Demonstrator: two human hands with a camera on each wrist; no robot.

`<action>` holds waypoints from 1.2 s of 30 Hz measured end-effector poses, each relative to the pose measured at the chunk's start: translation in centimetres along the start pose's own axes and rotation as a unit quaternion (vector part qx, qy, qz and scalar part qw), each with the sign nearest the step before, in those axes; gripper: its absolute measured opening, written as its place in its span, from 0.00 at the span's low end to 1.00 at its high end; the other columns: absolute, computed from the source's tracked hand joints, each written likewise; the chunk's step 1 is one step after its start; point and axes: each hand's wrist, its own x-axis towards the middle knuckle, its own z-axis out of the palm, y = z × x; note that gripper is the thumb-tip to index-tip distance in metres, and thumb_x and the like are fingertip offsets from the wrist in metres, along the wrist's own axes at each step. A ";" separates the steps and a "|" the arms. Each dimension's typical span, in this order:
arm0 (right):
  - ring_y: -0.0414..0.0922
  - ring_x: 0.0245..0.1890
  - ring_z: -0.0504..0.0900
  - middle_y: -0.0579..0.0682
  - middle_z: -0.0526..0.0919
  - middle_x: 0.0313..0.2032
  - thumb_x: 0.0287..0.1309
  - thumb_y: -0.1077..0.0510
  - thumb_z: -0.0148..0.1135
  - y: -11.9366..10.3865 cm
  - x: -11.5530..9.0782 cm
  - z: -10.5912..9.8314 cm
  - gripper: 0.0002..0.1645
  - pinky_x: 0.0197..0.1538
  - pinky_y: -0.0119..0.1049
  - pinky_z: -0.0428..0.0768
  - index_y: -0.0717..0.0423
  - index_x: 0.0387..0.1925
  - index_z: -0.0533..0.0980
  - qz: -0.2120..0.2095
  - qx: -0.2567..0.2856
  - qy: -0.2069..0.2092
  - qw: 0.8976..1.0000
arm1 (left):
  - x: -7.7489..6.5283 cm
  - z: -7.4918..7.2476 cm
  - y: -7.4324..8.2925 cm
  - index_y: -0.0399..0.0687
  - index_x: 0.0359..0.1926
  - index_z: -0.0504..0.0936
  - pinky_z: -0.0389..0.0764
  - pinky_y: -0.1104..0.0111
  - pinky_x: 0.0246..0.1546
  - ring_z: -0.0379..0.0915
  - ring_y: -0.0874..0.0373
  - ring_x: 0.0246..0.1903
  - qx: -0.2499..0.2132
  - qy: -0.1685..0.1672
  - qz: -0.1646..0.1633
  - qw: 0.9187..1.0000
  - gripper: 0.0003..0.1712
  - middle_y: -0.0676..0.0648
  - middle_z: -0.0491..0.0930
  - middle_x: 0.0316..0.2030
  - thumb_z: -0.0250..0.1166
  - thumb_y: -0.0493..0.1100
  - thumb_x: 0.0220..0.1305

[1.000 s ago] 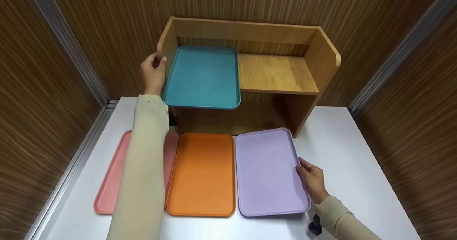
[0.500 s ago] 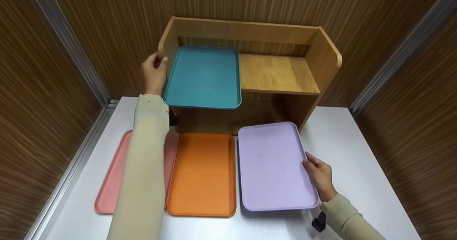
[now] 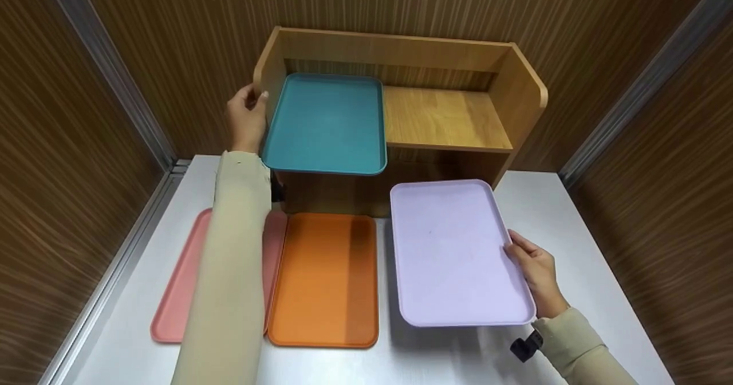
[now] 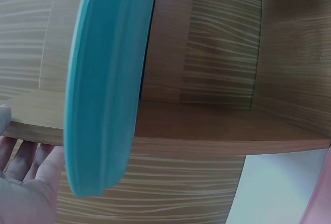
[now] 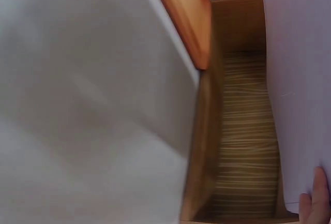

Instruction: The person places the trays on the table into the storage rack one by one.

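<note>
Pinching right hand: lilac tray edge, lower right.
Gripping left hand: shelf side panel, upper left.
Tray risk: tipping from one-sided hold.

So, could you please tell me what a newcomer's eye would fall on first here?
Probably the lilac tray, held by its right edge in the right hand above the white table. Next comes the teal tray on the left of the wooden shelf, its front jutting out, then the orange tray lying flat on the table.
</note>
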 end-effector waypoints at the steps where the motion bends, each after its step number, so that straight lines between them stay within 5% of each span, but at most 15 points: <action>1: 0.36 0.32 0.83 0.33 0.84 0.37 0.63 0.58 0.59 -0.4 -0.1 0.0 0.33 0.36 0.30 0.81 0.60 0.67 0.61 0.003 0.003 0.000 1.000 | 0.0 0.0 0.0 0.42 0.63 0.70 0.70 0.70 0.57 0.68 0.55 0.55 0.001 0.001 0.001 1.000 0.22 0.43 0.72 0.59 0.54 0.41 0.70; 6: 0.36 0.32 0.82 0.32 0.83 0.37 0.60 0.57 0.62 -2.1 -0.8 -0.2 0.30 0.35 0.30 0.81 0.52 0.64 0.68 0.012 0.014 -0.002 1.000 | 0.1 0.0 -0.2 0.41 0.62 0.71 0.70 0.70 0.56 0.68 0.55 0.54 0.002 0.005 0.006 1.000 0.22 0.43 0.73 0.58 0.54 0.40 0.70; 11: 0.35 0.30 0.82 0.32 0.84 0.34 0.59 0.57 0.63 -3.7 -1.2 -0.5 0.14 0.32 0.28 0.81 0.36 0.44 0.83 -0.005 0.007 0.002 1.000 | 0.2 0.0 -0.3 0.40 0.61 0.72 0.70 0.69 0.55 0.69 0.55 0.53 -0.011 0.007 0.013 1.000 0.21 0.42 0.74 0.57 0.55 0.40 0.69; 15: 0.34 0.28 0.82 0.33 0.85 0.33 0.59 0.58 0.63 -4.8 -1.5 -0.7 0.13 0.30 0.28 0.81 0.31 0.35 0.84 -0.018 0.002 0.003 1.000 | 0.2 0.0 -0.4 0.40 0.61 0.72 0.71 0.70 0.55 0.69 0.55 0.52 -0.009 0.007 0.016 1.000 0.21 0.42 0.74 0.56 0.55 0.40 0.69; 36: 0.36 0.25 0.83 0.37 0.85 0.31 0.61 0.62 0.59 -9.5 -2.5 -1.4 0.18 0.27 0.29 0.81 0.32 0.33 0.85 -0.017 0.054 -0.030 0.998 | 0.0 0.0 -0.1 0.42 0.62 0.71 0.69 0.70 0.57 0.68 0.55 0.55 0.001 0.000 0.002 1.000 0.22 0.44 0.73 0.58 0.54 0.42 0.70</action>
